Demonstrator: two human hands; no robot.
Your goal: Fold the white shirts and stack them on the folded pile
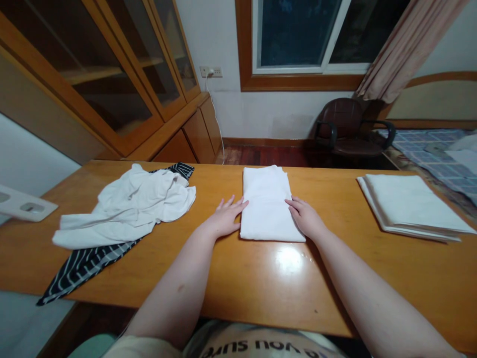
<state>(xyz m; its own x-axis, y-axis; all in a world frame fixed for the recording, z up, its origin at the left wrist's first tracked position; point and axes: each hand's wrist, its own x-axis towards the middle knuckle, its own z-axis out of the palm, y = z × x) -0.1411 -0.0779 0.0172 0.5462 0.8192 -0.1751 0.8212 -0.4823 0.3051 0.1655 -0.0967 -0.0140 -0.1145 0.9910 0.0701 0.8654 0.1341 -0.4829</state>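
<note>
the white, neatly folded rectangular cloth (269,211) lies flat on the glossy orange-brown wooden bench (242,293), between the person's two hands. the left hand (226,218) has its grip loosely spread, fingertips touching the cloth's left edge; the right hand (303,216) lies along the right edge, its grip unclosed, fingers lightly together and pinching nothing. placed on opposite edges like this, they probably keep the layers lined up and stop the cloth sliding on the smooth wood.

well apart to the right, a flat stack of folded white cloth (417,201) sits squarely enough to suggest tidy storage. on the left, a crumpled white cloth (145,196) covers part of a black cloth with white stripes (97,263); this loose heap takes up that side and could hinder sideways reach. beyond the bench stands a dark brown armchair (345,124).
</note>
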